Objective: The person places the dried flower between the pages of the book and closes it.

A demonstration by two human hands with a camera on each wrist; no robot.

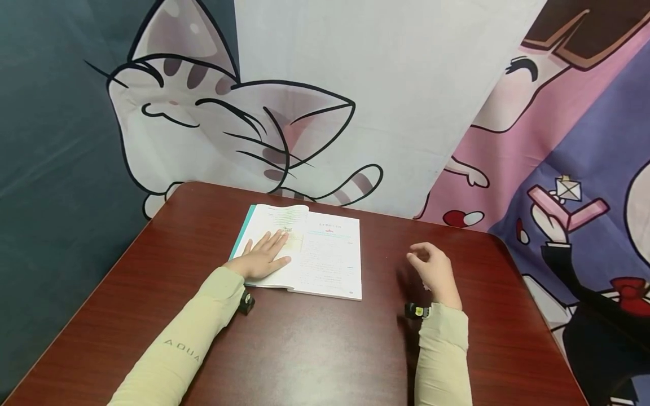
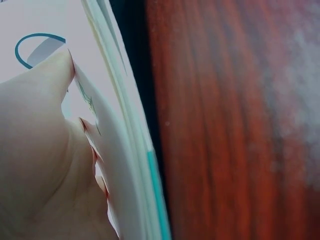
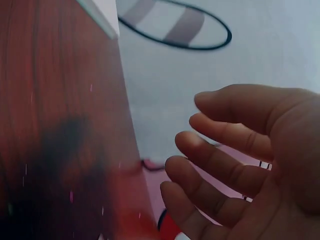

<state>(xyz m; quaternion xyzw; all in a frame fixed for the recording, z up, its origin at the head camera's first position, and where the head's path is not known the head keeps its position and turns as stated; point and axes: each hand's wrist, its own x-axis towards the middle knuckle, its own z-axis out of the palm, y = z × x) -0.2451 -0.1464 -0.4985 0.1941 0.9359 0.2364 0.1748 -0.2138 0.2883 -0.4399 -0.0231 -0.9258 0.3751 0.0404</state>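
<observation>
An open book with a teal cover edge lies on the dark red table, its left pages bowed up slightly near the spine. My left hand rests on the left page with fingers spread and straight. In the left wrist view the thumb and palm of the left hand lie against the page, beside the layered page edges. To the right of the book, my right hand hovers over the table, holding nothing. Its fingers are loosely curved in the right wrist view.
The wooden table has rounded far corners. Behind it hangs a cloth backdrop printed with a cartoon cat and other figures. A small black wrist device sits at the right cuff, another at the left.
</observation>
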